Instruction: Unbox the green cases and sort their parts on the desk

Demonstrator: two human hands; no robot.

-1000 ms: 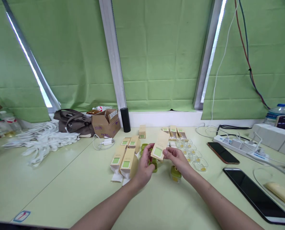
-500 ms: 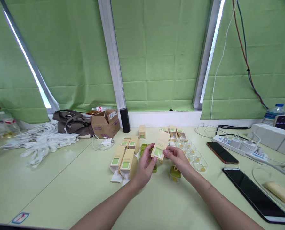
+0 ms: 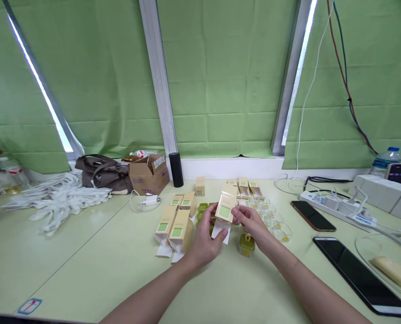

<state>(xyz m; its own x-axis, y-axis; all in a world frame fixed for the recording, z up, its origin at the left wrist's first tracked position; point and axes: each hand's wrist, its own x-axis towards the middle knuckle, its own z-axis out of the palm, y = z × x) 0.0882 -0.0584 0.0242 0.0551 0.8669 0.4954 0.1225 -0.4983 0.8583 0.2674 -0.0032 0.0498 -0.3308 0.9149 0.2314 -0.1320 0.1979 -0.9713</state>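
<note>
Between my two hands is a small tan cardboard box (image 3: 226, 204) with a green panel, its white bottom flap hanging open. My left hand (image 3: 205, 238) grips its left side, and my right hand (image 3: 250, 224) pinches its right edge. Just below my right hand stands a small clear jar with a green lid (image 3: 246, 245). Several green lids (image 3: 203, 207) lie behind my left hand, partly hidden. Clear containers with yellow bits (image 3: 280, 230) are grouped beyond my right hand. To the left stand several tan boxes (image 3: 180, 227), the nearest with white flaps out.
Farther back are a single tan box (image 3: 200, 186), more folded boxes (image 3: 243, 186), a black cylinder (image 3: 176, 169) and a brown carton (image 3: 149, 174). On the right lie a tablet (image 3: 362, 272), a phone (image 3: 313, 215) and a power strip (image 3: 337, 209). White straps (image 3: 65, 198) are heaped left.
The box in my hands has gone from flat-looking to opened out, and its white flap now hangs below. My left fingers have spread lower along it.
</note>
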